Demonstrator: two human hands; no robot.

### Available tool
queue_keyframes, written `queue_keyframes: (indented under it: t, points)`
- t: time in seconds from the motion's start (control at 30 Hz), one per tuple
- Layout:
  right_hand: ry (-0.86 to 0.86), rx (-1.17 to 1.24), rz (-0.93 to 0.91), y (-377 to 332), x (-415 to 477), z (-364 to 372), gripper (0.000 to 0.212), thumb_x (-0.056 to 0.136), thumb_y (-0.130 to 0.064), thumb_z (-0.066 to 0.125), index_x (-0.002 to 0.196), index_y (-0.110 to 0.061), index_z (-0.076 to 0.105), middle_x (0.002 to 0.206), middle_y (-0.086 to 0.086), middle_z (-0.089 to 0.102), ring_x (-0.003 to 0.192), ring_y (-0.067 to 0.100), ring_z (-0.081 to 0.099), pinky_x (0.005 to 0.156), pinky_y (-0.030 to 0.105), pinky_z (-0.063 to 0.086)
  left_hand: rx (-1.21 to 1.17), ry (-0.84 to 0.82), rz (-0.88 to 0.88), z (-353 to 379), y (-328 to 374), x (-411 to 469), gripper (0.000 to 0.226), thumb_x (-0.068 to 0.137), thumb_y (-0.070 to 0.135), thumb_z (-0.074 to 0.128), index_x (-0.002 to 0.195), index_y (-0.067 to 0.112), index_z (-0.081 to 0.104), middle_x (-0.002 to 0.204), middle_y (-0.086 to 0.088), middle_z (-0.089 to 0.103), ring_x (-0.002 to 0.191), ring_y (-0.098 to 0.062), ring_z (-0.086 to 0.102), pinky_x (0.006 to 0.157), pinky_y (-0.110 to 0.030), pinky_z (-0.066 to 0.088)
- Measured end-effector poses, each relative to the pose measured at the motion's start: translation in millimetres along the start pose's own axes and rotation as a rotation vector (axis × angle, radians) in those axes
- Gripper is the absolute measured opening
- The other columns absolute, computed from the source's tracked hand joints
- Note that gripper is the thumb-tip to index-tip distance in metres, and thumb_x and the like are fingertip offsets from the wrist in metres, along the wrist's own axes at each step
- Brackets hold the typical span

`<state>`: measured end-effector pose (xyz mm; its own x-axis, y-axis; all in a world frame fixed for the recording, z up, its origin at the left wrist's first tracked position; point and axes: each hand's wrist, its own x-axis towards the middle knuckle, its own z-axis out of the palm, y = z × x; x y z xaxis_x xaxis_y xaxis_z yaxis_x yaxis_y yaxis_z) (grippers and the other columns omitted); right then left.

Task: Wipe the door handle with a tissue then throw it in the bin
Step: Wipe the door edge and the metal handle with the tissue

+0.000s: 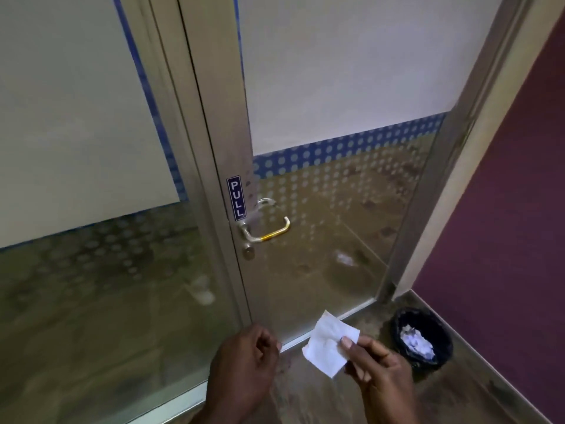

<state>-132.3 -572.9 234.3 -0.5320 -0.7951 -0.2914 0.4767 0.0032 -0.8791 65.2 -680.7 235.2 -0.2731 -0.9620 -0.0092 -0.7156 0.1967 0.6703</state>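
A folded white tissue (327,344) is pinched between thumb and fingers of my right hand (379,371), low in the view. My left hand (244,359) hovers just left of it, fingers loosely curled and holding nothing. The silver lever door handle (269,234), with a yellow band along its grip, sits on the metal door frame well above both hands, under a blue PULL sticker (236,198). A round black bin (423,338) lined with a dark bag stands on the floor to the right, with crumpled white paper inside.
The glass door (321,209) has frosted upper panels and a blue dotted band. A fixed glass panel (91,148) stands to its left. A purple wall (504,224) closes the right side, the bin tucked in its corner. A round lock cylinder (248,251) sits below the handle.
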Motion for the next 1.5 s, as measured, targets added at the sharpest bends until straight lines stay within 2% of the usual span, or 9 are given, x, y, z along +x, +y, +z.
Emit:
queue_keyframes:
  t: [0.07,0.17,0.27,0.43,0.6,0.73,0.93,1.1,1.5]
  points:
    - [-0.055,-0.031,-0.021,-11,30,8,0.006,0.082,0.013,0.077,0.085,0.018,0.076,0.05,0.013,0.063,0.05,0.016,0.064,0.073,0.042,0.054,0.12,0.106,0.077,1,-3,25,0.022,0.083,0.054,0.061,0.08,0.032,0.061,0.075,0.019,0.065,0.073,-0.002,0.063,0.069,-0.031,0.055]
    - [-0.087,-0.117,-0.066,-20,85,21,0.005,0.084,0.009,0.08,0.079,0.007,0.082,0.08,0.038,0.074,0.069,0.03,0.075,0.075,0.045,0.064,0.237,0.213,0.143,0,3,66,0.026,0.088,0.057,0.051,0.08,0.033,0.058,0.081,0.019,0.06,0.083,-0.006,0.062,0.069,-0.03,0.052]
    - [-0.099,-0.209,-0.125,-36,141,46,0.004,0.084,-0.003,0.086,0.085,0.0,0.084,0.085,0.024,0.082,0.077,0.032,0.082,0.089,0.05,0.064,0.325,0.362,0.195,-5,16,106,0.021,0.092,0.049,0.052,0.086,0.032,0.063,0.089,0.016,0.062,0.087,-0.014,0.065,0.07,-0.034,0.056]
    - [-0.254,-0.26,-0.256,-70,214,110,0.011,0.087,0.0,0.085,0.091,-0.01,0.084,0.086,0.01,0.085,0.081,0.028,0.083,0.076,0.037,0.064,0.4,0.666,0.235,-27,37,167,0.037,0.097,0.035,0.061,0.123,0.011,0.072,0.13,-0.007,0.073,0.117,-0.03,0.073,0.085,-0.037,0.064]
    - [-0.379,-0.326,-0.536,-86,265,191,0.026,0.088,-0.005,0.087,0.09,-0.03,0.083,0.094,0.004,0.08,0.088,0.024,0.079,0.077,0.039,0.066,0.493,0.733,0.239,-57,50,212,0.072,0.1,0.033,0.069,0.159,0.001,0.044,0.178,-0.018,0.017,0.167,-0.033,0.016,0.128,-0.049,0.038]
    - [-0.384,-0.361,-0.841,-97,279,238,0.02,0.088,0.002,0.085,0.095,-0.016,0.083,0.097,0.0,0.073,0.089,0.013,0.075,0.077,0.032,0.066,0.566,0.738,0.221,-78,54,240,0.089,0.1,0.033,0.068,0.168,0.0,0.02,0.179,-0.022,0.002,0.168,-0.036,0.002,0.132,-0.06,0.026]
    - [-0.237,-0.463,-1.198,-83,281,270,0.018,0.089,0.009,0.081,0.102,-0.003,0.082,0.102,0.006,0.07,0.094,0.019,0.071,0.079,0.031,0.062,0.579,0.764,0.34,-88,18,264,0.095,0.099,0.029,0.071,0.169,0.003,0.013,0.18,-0.019,-0.002,0.169,-0.035,0.001,0.134,-0.06,0.021]
    - [-0.134,-0.552,-1.201,-50,288,269,0.027,0.083,0.02,0.08,0.093,-0.005,0.079,0.099,0.002,0.07,0.091,0.019,0.07,0.072,0.042,0.06,0.691,0.785,0.445,-91,-9,281,0.102,0.096,0.034,0.066,0.17,0.006,0.001,0.179,-0.015,-0.014,0.168,-0.031,-0.009,0.138,-0.047,-0.001]
    - [-0.095,-0.471,-1.199,-74,273,296,0.024,0.084,0.024,0.074,0.085,0.0,0.076,0.092,0.006,0.069,0.088,0.015,0.069,0.074,0.026,0.054,0.694,0.801,0.504,-87,-18,296,0.115,0.091,0.036,0.069,0.169,0.009,-0.01,0.178,-0.013,-0.022,0.167,-0.027,-0.016,0.136,-0.043,-0.012]
